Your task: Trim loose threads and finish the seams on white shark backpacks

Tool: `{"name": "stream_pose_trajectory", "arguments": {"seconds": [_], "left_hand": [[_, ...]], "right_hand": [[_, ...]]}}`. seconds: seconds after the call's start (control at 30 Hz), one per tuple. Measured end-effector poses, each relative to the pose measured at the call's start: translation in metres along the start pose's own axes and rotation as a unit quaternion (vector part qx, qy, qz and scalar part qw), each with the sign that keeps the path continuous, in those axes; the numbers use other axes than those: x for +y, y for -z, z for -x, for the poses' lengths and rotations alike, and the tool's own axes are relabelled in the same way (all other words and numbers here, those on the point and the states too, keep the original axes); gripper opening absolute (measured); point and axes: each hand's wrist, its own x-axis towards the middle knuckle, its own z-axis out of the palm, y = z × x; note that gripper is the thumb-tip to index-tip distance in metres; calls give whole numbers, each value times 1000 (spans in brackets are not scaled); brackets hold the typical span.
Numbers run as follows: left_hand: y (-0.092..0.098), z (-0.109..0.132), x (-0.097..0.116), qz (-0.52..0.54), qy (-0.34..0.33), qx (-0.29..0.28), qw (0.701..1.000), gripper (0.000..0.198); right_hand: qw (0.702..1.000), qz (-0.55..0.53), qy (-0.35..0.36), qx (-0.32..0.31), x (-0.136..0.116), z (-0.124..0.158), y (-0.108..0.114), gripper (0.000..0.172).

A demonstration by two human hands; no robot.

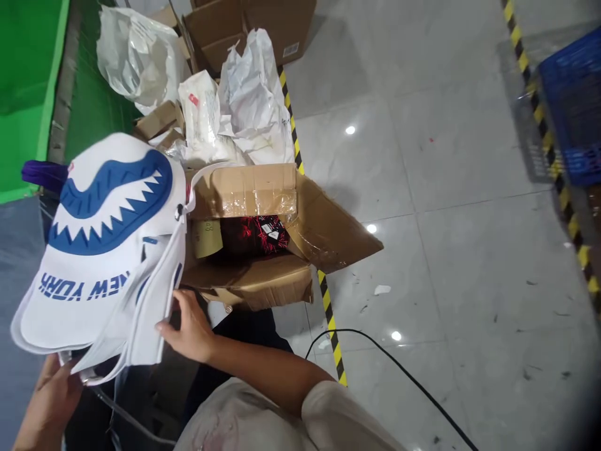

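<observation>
A stack of white caps (107,250) with a blue shark-mouth print and "NEW YORK" lettering fills the left of the view. My left hand (54,391) supports the stack from beneath at the lower left, fingers mostly hidden under the brims. My right hand (188,326) grips the side panel of the caps at their lower right edge, fingers curled on the white fabric. Just right of the caps stands an open cardboard box (263,194) holding a dark item with red print (256,235).
White plastic bags (244,106) and more cardboard boxes (248,25) lie behind the open box. A yellow-black floor stripe (328,313) runs past it. A black cable (404,376) crosses the grey tile floor. A blue crate (575,106) sits at far right.
</observation>
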Motion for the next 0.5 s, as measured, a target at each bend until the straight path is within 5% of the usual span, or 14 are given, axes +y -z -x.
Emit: {"name": "stream_pose_trajectory", "arguments": {"seconds": [0.13, 0.23, 0.4, 0.5], "left_hand": [[-25, 5, -11, 40, -80, -22, 996, 53], [-43, -1, -30, 37, -100, 6, 994, 53], [-50, -9, -71, 4, -134, 2, 991, 61], [-50, -13, -85, -37, -148, 14, 988, 66]], "right_hand": [[998, 58, -34, 7, 33, -14, 16, 52], [983, 164, -77, -22, 58, -32, 54, 21], [927, 338, -162, 2, 132, -92, 145, 33], [888, 431, -157, -39, 175, -148, 171, 32]]}}
